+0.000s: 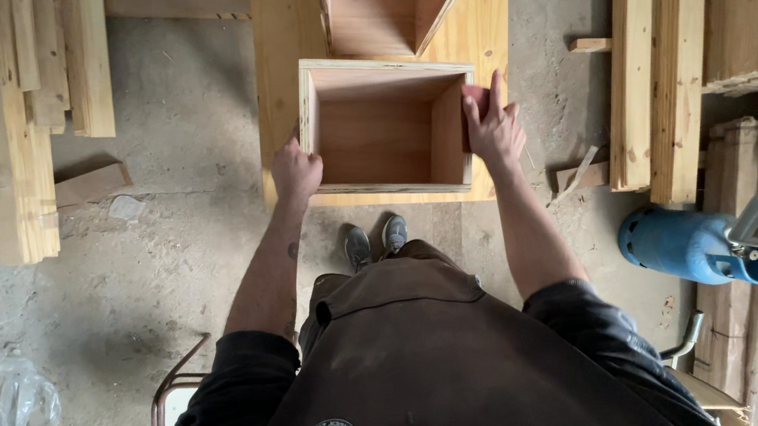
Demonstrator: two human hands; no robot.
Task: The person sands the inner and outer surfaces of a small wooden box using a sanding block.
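Tabletop (279,23): yellow wooden panel, carrying both boxes.
Second box (387,0): open-topped, lying just beyond the first.
Open box (385,126): plywood, sitting at the panel's near edge.
Left hand (295,172): curled against the left wall.
Right hand (493,124): spread flat against the right wall.
Risk: likely slide off the near edge if pulled unevenly.

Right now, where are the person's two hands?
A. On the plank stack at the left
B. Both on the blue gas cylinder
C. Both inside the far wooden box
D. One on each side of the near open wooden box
D: the left hand grips the left wall of the near open wooden box and the right hand presses flat on its right wall.
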